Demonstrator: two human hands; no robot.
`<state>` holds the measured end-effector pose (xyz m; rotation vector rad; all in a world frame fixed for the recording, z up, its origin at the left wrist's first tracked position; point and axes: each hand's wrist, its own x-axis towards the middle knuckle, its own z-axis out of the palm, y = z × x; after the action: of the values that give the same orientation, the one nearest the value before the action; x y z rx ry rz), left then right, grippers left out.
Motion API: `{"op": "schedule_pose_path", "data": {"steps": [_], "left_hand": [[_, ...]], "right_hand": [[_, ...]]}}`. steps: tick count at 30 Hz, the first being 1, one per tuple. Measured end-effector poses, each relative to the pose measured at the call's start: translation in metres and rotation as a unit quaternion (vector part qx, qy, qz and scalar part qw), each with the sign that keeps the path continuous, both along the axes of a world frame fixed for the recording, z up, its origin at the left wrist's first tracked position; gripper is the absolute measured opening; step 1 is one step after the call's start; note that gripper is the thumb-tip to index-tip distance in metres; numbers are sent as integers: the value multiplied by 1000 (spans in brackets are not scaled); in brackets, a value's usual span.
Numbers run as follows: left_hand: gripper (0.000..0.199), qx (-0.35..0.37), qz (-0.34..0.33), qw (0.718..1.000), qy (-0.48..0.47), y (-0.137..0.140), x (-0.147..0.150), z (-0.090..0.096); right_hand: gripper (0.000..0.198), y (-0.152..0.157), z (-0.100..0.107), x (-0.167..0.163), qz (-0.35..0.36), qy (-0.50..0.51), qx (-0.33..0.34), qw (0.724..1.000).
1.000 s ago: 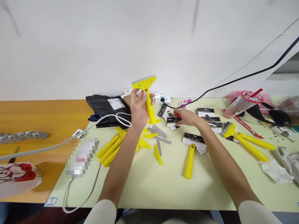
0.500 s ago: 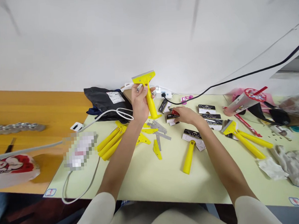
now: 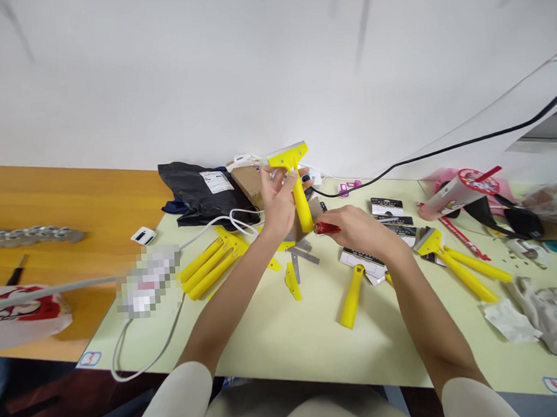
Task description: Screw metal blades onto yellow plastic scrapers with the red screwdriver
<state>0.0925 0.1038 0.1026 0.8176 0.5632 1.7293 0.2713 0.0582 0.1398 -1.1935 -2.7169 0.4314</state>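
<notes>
My left hand [image 3: 278, 203] is closed around the neck of a yellow scraper [image 3: 302, 202], held upright above the table with its wide head at the top. Two small screws show on the head. My right hand [image 3: 358, 230] grips a short red tool [image 3: 327, 228], its kind unclear, close to the bottom of the scraper's handle. Under my hands lie grey metal blades [image 3: 304, 253] and a loose yellow head piece [image 3: 292, 282]. A yellow handle [image 3: 352, 297] rests on a black-and-white card [image 3: 362, 257]. Several yellow scrapers [image 3: 211, 263] are grouped beside my left forearm.
More yellow scrapers [image 3: 456, 263] lie to the right, near crumpled tissues [image 3: 509, 319] and a cup with a red straw [image 3: 461, 192]. A black bag [image 3: 197, 198] sits by the wall. A white cable [image 3: 122, 350] loops at left; a black cable [image 3: 435, 153] crosses at right.
My left hand has brought the scraper rightward and slightly down. My right hand has lifted the red tool from among the cards, toward me and close to the scraper's handle.
</notes>
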Motion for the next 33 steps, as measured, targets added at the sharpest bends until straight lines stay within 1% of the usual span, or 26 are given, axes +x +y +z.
{"op": "schedule_pose_path", "data": {"steps": [7, 9, 12, 14, 19, 22, 23, 24, 25, 29, 31, 33], "left_hand": [[48, 66, -13, 998, 21, -1, 3, -5], [47, 83, -4, 996, 23, -2, 4, -4], [47, 89, 24, 995, 39, -5, 5, -3], [50, 87, 22, 994, 57, -6, 5, -2], [69, 60, -51, 991, 111, -6, 0, -1], [85, 46, -112, 978, 168, -5, -7, 1], [87, 42, -133, 971, 193, -5, -11, 2], [86, 39, -152, 963, 219, -5, -14, 4], [81, 39, -169, 954, 246, -5, -17, 6], [41, 77, -213, 906, 357, -6, -27, 13], [29, 88, -221, 890, 390, -6, -29, 14], [19, 84, -224, 883, 403, -8, -29, 15]], "right_hand": [[32, -8, 6, 10, -6, 47, 45, 998], [29, -9, 7, 9, -6, 50, 49, 998], [20, -11, 8, 6, -21, 59, 58, 996], [17, -13, 9, 6, -35, 71, 72, 994], [20, -16, 11, 9, -40, 85, 117, 989], [24, -18, 11, 11, -45, 63, 157, 985], [25, -19, 11, 11, -53, 52, 174, 982], [25, -20, 12, 11, -65, 39, 192, 978], [25, -21, 12, 11, -80, 25, 209, 974], [24, -27, 19, 10, -126, -20, 249, 960], [22, -29, 22, 11, -138, -30, 246, 959], [21, -29, 24, 13, -134, -31, 218, 966]]}}
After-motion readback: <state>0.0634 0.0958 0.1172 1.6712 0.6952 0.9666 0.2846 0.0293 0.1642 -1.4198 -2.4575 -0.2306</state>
